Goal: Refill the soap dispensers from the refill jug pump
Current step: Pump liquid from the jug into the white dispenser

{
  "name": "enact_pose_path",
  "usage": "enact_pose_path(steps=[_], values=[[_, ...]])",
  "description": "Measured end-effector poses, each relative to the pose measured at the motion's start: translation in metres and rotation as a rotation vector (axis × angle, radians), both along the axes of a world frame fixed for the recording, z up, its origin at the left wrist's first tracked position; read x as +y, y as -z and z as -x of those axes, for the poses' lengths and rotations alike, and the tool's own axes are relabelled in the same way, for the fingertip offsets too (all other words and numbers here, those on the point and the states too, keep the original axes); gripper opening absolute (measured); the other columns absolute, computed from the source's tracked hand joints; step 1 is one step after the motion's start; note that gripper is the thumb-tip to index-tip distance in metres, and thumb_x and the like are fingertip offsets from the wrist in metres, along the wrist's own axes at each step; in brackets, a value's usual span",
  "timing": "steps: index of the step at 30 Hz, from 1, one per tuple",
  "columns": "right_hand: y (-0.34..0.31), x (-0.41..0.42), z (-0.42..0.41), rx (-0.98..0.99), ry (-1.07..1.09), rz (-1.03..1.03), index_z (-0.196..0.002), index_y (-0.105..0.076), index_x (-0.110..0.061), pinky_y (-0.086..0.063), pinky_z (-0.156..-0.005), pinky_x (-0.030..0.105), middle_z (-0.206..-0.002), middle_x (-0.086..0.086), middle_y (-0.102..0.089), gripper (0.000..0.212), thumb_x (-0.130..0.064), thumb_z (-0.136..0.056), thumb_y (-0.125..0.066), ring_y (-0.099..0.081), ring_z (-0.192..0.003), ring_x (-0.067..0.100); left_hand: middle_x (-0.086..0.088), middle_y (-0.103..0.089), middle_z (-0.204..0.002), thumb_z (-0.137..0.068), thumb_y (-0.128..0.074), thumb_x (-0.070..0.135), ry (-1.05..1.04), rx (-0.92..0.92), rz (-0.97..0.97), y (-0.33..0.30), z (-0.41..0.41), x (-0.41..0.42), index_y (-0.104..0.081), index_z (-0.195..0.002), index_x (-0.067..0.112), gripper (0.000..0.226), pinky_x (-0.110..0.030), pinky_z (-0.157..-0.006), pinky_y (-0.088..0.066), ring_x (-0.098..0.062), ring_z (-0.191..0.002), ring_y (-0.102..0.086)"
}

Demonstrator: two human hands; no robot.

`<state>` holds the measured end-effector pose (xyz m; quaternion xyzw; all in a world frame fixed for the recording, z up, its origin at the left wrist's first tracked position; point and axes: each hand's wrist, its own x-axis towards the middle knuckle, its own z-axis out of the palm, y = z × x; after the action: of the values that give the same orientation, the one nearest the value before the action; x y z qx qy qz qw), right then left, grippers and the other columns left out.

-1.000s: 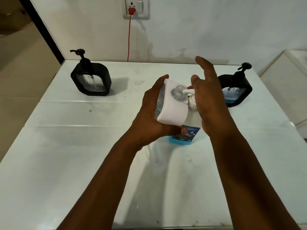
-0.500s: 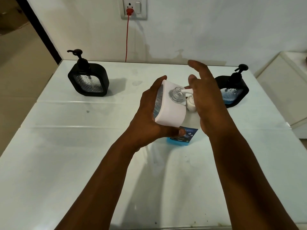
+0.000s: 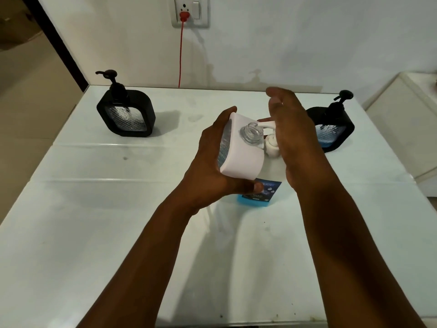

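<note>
Two black dispensers (image 3: 126,113) (image 3: 331,129) flank the hand-held white dispenser (image 3: 238,157) on the table (image 3: 94,233)

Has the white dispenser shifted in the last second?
No. The white dispenser, gripped by the left hand, sits where it did relative to the left black dispenser.

Both forearms reach in from the near edge toward the middle. The left hand (image 3: 212,166) curls, fingers far side, thumb (image 3: 250,187) tucked underneath near. The right hand (image 3: 298,143) sits just right of it, palm facing left and down, fingers (image 3: 277,95) loosely extended above, slightly bent.
</note>
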<state>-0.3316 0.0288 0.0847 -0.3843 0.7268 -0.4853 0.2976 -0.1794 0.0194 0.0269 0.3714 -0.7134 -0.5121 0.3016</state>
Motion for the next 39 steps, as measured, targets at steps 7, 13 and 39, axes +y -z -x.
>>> enact_pose_path(steps=[7,13,39], values=[[0.010,0.000,-0.001,0.075,0.017,0.031,-0.134,-0.049,-0.044,-0.051,-0.100,0.041,-0.146,-0.012,-0.046,0.046,-0.015,-0.101,-0.035,-0.059,-0.115,0.013,0.016,-0.028,-0.169,-0.056,-0.091,0.039,0.000,-0.014,0.000,-0.001,0.001,0.000,-0.022,-0.158,0.041,0.124,-0.050,-0.130,-0.036,-0.012,-0.157,-0.033],[0.005,-0.002,0.001,-0.057,0.038,-0.051,-0.137,-0.049,-0.030,-0.036,-0.093,0.028,-0.137,-0.008,-0.051,0.036,-0.041,-0.104,-0.039,-0.049,-0.107,0.010,0.016,-0.030,-0.169,-0.054,-0.094,0.037,-0.008,-0.008,0.002,0.002,-0.001,-0.002,-0.021,-0.164,0.038,0.131,-0.051,-0.129,-0.038,-0.012,-0.156,-0.035],[0.007,-0.004,0.003,0.015,-0.028,-0.020,-0.144,-0.041,-0.037,-0.036,-0.115,0.042,-0.149,-0.003,-0.047,0.039,-0.035,-0.107,-0.028,-0.050,-0.131,0.017,0.016,-0.033,-0.169,-0.048,-0.099,0.047,0.012,0.040,-0.012,0.006,-0.002,-0.002,-0.022,-0.163,0.043,0.138,-0.055,-0.124,-0.044,-0.016,-0.155,-0.040]])
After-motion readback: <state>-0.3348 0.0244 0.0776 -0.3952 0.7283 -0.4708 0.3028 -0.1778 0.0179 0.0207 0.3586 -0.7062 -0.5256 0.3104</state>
